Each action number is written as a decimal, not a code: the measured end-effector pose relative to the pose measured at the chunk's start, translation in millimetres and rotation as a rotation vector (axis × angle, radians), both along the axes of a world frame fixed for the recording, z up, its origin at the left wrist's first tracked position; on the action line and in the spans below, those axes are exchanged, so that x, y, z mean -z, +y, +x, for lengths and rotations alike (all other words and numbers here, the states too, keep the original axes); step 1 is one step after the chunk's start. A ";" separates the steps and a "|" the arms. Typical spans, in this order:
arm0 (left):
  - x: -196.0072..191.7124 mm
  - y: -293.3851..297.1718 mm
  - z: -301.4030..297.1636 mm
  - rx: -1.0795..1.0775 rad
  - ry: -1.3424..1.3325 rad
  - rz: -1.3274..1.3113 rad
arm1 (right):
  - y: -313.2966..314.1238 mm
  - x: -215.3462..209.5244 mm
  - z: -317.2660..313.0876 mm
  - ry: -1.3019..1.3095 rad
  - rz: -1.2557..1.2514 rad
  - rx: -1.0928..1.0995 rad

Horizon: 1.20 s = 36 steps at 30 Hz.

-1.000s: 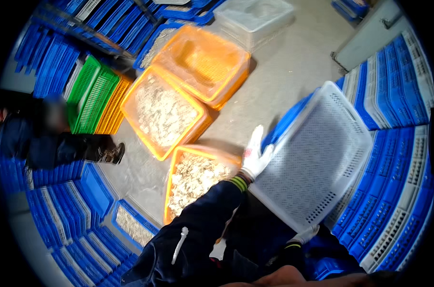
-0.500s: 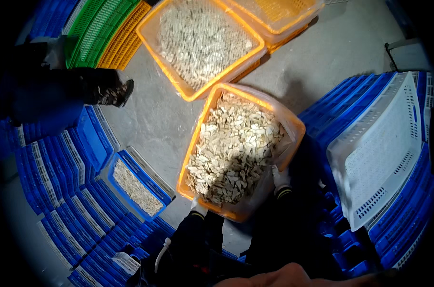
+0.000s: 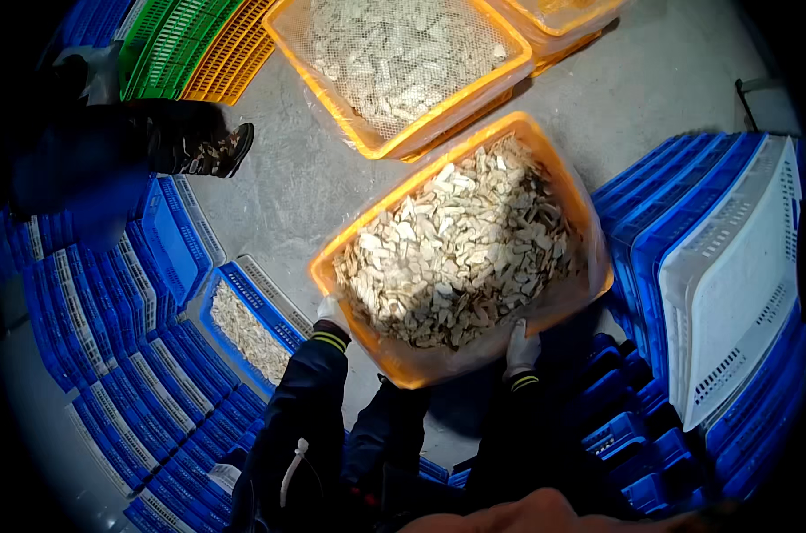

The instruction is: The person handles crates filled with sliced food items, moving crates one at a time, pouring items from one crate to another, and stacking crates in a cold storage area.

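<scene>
The near crate (image 3: 403, 360) is orange, filled with pale cream slices (image 3: 460, 249). Both gloves are white with yellow-striped dark cuffs: left hand (image 3: 332, 313), right hand (image 3: 520, 348). Right, a white perforated crate (image 3: 740, 275) tops blue crates (image 3: 643, 204). Far left, a green crate (image 3: 167, 44).

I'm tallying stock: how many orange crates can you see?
3. One orange crate full of pale pieces is held by the left hand and right hand; a second lies on the floor above; a third is cut off at the top edge. Others may be hidden.
</scene>
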State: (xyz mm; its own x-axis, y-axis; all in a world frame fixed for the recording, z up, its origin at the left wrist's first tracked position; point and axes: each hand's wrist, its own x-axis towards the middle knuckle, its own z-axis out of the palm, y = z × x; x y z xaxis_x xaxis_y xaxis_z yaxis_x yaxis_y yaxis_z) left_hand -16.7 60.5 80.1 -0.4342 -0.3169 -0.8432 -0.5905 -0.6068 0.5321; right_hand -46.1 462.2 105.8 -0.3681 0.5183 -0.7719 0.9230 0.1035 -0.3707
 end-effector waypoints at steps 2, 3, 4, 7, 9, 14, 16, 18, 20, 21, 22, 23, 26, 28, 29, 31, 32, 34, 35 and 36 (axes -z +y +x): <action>3.6 2.4 -56.1 0.102 -0.049 -0.229 | -0.4 15.4 -12.9 0.072 -0.013 0.035; 12.3 -13.4 -64.4 0.195 -0.008 -0.353 | -1.9 21.2 -17.7 0.109 -0.027 0.044; 22.1 -62.0 -45.9 0.305 0.074 -0.484 | -19.3 19.9 -28.4 0.168 -0.041 -0.045; 28.3 -36.5 -94.8 0.316 0.117 -0.393 | -14.9 34.5 -43.8 0.316 0.016 -0.013; 30.2 -48.3 -98.4 0.745 0.029 -0.679 | -13.3 46.8 -40.7 0.277 0.025 -0.012; 48.1 -28.5 -95.3 0.418 -0.028 -0.651 | -9.7 50.1 -47.3 0.352 0.114 -0.096; 45.0 -39.7 -91.7 0.680 -0.235 -0.915 | -10.3 31.0 -53.4 0.188 -0.124 0.041; 45.1 -64.4 -81.3 0.850 -0.351 -1.079 | -17.2 20.8 -57.6 0.268 -0.123 0.008; 47.8 -46.7 -73.1 0.821 -0.354 -1.098 | -12.0 45.1 -46.6 0.187 -0.040 -0.051; 46.7 -35.6 -68.4 0.808 -0.353 -1.108 | -5.3 57.3 -42.9 0.148 0.003 -0.077; 44.3 -22.2 -61.6 0.849 -0.282 -1.158 | 0.7 60.3 -42.1 0.102 -0.019 -0.056; 42.1 -7.6 -57.8 0.773 -0.155 -1.077 | 5.7 48.0 -47.2 0.073 -0.032 -0.049; 37.2 -21.7 -45.5 0.751 -0.301 -0.998 | -0.1 46.0 -49.5 0.398 0.242 -0.235; 25.3 -4.2 -66.1 0.725 -0.280 -0.735 | 3.6 26.1 -59.3 0.254 0.116 -0.128; 24.4 -18.7 -68.2 0.742 -0.269 -0.640 | -0.8 13.2 -70.5 0.204 0.036 -0.081; 28.5 -39.7 -48.6 0.651 -0.154 -0.581 | 0.4 20.4 -72.1 0.146 0.063 -0.219; 32.3 -42.8 -39.8 0.605 -0.182 -0.566 | -0.1 14.9 -72.3 0.123 0.000 -0.189; 48.6 -4.3 -58.7 0.594 -0.135 -0.652 | 18.3 20.6 -66.7 0.113 0.025 -0.140; 54.2 -22.3 -45.7 0.528 -0.001 -0.653 | 13.6 21.9 -65.7 0.161 0.038 -0.189; 61.2 -28.4 -49.3 0.571 -0.078 -0.726 | 16.0 24.3 -59.2 0.189 0.074 -0.237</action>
State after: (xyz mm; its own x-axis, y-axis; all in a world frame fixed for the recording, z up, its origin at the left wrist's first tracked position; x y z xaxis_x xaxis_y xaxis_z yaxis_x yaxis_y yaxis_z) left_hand -66.0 32.1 18.9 -0.6373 -0.5346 -0.5551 -0.7476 0.2539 0.6138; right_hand -105.3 478.2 81.5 -0.6191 0.4535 -0.6412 0.7852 0.3408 -0.5171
